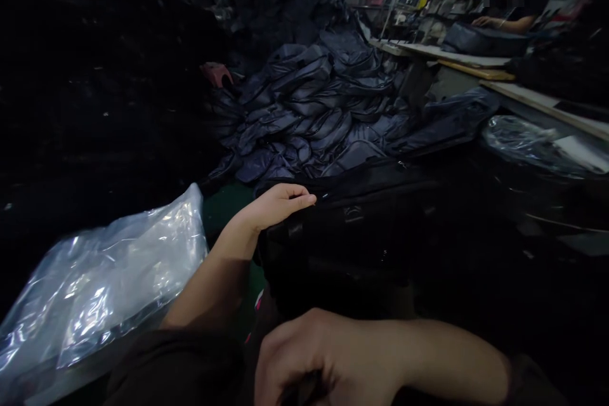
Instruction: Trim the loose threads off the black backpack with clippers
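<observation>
A black bag [342, 247] with small buckles or tabs lies in front of me. At its far left edge is my left hand [284, 204], with thumb and fingers pressed together at the bag's edge; a small bright spot shows just beyond the fingertips. My right hand [323, 355] is low and close to the camera, at the near side of the bag, its fingers curled. Dark shadow hides what, if anything, is between those fingers. Clear plastic bags [128, 273] lie in a stack to the left.
Beyond the bag rises a big pile of dark blue bags [309, 95]. A red stool [217, 74] stands at its left. More clear plastic [523, 139] lies at right, below a long worktable [547, 98]. A person [518, 0] works at the back right.
</observation>
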Available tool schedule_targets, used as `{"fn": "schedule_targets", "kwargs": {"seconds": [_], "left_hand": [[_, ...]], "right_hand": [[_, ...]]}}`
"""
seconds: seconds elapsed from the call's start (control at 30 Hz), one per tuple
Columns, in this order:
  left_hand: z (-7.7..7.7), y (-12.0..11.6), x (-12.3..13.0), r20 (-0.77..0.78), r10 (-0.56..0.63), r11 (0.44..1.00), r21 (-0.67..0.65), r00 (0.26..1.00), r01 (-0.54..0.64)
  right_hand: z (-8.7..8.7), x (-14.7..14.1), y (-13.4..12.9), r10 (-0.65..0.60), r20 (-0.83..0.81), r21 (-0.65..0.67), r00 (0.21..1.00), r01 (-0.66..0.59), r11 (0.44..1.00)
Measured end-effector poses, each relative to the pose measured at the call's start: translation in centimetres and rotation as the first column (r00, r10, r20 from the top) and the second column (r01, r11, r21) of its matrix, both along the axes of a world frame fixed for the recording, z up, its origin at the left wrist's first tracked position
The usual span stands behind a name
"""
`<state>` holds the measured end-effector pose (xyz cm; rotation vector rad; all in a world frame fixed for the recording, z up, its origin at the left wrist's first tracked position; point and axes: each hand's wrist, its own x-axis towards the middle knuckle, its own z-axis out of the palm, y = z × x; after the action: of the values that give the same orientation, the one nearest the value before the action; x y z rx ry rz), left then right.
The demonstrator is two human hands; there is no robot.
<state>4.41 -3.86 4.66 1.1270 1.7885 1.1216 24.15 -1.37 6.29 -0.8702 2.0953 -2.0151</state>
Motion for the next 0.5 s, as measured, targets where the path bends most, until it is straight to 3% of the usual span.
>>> {"fn": "schedule_targets", "kwargs": {"seconds": [0.13, 0.2, 0.27, 0.37, 0.43, 0.5], "left_hand": [[0.1, -0.2, 0.1, 0.021, 0.082, 0.996, -0.022, 0.996, -0.082], [0.3, -0.3, 0.1, -0.027, 0.091, 0.995, -0.032, 0.995, -0.092], [0.5, -0.5, 0.1, -0.07, 0.082, 0.996, -0.026, 0.994, -0.084], [1.2, -0.7, 0.1, -0.16, 0.031, 0.999, -0.013, 0.987, -0.034], [1.9, -0.8, -0.1, -0.224, -0.031, 0.999, -0.043, 0.974, 0.022], [2.8, -0.8, -0.2, -0.226, -0.101, 0.991, -0.111, 0.969, 0.077]], "right_hand": [[0.6, 0.6, 0.7, -0.195, 0.084, -0.109, 0.977, 0.204, 0.973], [0.8, 0.8, 1.3, -0.334, 0.187, -0.164, 0.924, 0.365, 0.916], [0.7, 0.9, 2.1, -0.478, 0.3, -0.213, 0.826, 0.546, 0.81], [-0.1, 0.7, 3.7, -0.67, 0.434, -0.214, 0.603, 0.791, 0.573], [-0.8, 0.4, 4.9, -0.737, 0.489, -0.196, 0.467, 0.882, 0.429], [-1.4, 0.1, 5.7, -0.752, 0.523, -0.198, 0.402, 0.915, 0.352]]}}
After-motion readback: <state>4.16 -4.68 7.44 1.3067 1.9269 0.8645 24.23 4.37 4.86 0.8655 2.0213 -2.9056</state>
